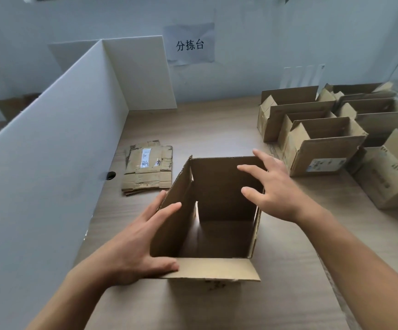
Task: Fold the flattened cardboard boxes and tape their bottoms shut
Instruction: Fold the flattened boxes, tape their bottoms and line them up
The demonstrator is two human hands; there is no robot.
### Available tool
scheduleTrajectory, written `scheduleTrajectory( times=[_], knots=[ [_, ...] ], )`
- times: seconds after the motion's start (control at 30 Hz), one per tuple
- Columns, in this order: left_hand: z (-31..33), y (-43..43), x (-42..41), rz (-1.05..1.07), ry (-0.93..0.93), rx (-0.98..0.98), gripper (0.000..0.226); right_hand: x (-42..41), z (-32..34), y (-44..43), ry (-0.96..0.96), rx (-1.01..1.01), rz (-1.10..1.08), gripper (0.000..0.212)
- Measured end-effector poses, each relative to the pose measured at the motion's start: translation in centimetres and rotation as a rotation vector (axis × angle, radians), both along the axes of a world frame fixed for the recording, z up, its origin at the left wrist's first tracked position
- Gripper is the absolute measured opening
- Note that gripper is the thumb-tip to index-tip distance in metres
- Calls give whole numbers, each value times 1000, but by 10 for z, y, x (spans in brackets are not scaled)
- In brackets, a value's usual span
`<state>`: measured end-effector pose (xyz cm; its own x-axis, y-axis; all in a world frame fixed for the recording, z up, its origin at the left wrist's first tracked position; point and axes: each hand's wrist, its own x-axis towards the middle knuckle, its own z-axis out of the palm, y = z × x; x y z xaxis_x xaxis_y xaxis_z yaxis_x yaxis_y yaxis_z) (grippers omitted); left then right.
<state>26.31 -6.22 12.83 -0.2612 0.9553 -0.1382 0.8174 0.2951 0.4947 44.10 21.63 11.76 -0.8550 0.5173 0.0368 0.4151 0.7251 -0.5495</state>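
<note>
Wooden table [217, 122] fenced by a white partition [50, 139]. Between the fingers, an opened cardboard box [224, 194], upright. Left hand [131, 246] flat against its left wall, fingers straight, thumb on the near flap. Right hand [279, 194] spread wide at the right wall. Beyond the left fingertips, flattened boxes [145, 172]; right of the right fingers, folded boxes [324, 144].

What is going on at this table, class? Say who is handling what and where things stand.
A person is setting up a cardboard box on the wooden table. It stands opened into a square tube, and the table seems to show through its bottom, so the bottom does not look closed yet. The left hand rests against its left wall, thumb on the near flap. The right hand is spread at the right wall. Flattened boxes lie behind it and assembled boxes stand at the right.
</note>
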Motion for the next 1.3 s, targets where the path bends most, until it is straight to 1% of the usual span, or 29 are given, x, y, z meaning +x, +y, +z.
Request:
scheduleTrajectory(
  times=[0.07, 0.1, 0.13, 0.17, 0.2, 0.27, 0.3, 0.33, 0.4, 0.43, 0.5, 0.57, 0.63, 0.7, 0.8, 0.9, 0.97, 1.03, 1.07, 1.1, 1.17, 1.2, 1.23, 1.27, 1.3],
  knots=[
    [0, -6, -1, 32, -65, 77, 92, 0, 2, -1, 7, -12, -14, 63],
    [0, -10, -1, 38, -117, 89, 92, 0, 4, -1, 15, -17, -45, 63],
    [2, -13, -2, 41, -160, 70, 93, 0, 6, 2, 21, -17, -88, 63],
    [3, -14, -2, 43, -146, 34, 92, 1, 9, 5, 26, -3, -131, 63],
    [2, -14, -3, 56, -60, 6, 88, 1, 11, 8, 23, 24, -155, 60],
    [-5, -8, -4, 150, 233, -1, 75, 3, 17, 10, -47, 80, -162, 49],
    [-8, -1, -4, 216, 349, 2, 72, 4, 19, 8, -131, 117, -146, 44],
    [-10, 6, -4, 270, 425, 4, 68, 5, 21, 4, -230, 166, -110, 40],
    [-14, 22, -2, 345, 542, 4, 63, 6, 22, -3, -385, 215, -12, 38],
    [-15, 29, -1, 374, 602, 12, 65, 6, 23, -5, -424, 202, 21, 39],
    [-17, 43, 5, 419, 688, 18, 76, 4, 19, -3, -493, 173, 46, 39],
    [-18, 56, 12, 437, 748, -22, 84, 2, 15, 0, -582, 211, 68, 39],
    [-17, 65, 18, 431, 789, -43, 87, 0, 9, -1, -633, 267, 93, 39],
    [-15, 68, 19, 435, 764, -53, 87, 0, 6, -1, -627, 300, 103, 41],
    [-16, 59, 12, 417, 704, -50, 83, 5, 9, 0, -608, 297, 123, 49],
    [-23, 42, 4, 299, 755, -70, 67, 8, 15, 4, -635, 279, 117, 58],
    [-26, 36, 1, 268, 752, -72, 65, 6, 17, 6, -698, 269, 142, 52],
    [-25, 36, 2, 244, 715, -50, 66, 2, 17, 4, -741, 299, 181, 47],
    [-23, 37, 5, 229, 673, 0, 65, 0, 17, 1, -754, 341, 202, 46],
    [-20, 38, 9, 203, 590, 63, 63, -2, 16, -1, -762, 393, 222, 47],
    [-18, 40, 12, 183, 341, 227, 68, -6, 16, -3, -756, 477, 243, 53],
    [-17, 39, 14, 186, 191, 248, 74, -8, 15, -2, -728, 497, 251, 54],
    [-19, 38, 16, 185, 89, 258, 80, -10, 13, 1, -636, 440, 246, 52],
    [-23, 38, 18, 183, 42, 268, 84, -11, 11, 5, -489, 318, 226, 52],
    [-30, 40, 21, 172, 12, 268, 85, -12, 8, 8, -288, 165, 193, 54]
  ],
)
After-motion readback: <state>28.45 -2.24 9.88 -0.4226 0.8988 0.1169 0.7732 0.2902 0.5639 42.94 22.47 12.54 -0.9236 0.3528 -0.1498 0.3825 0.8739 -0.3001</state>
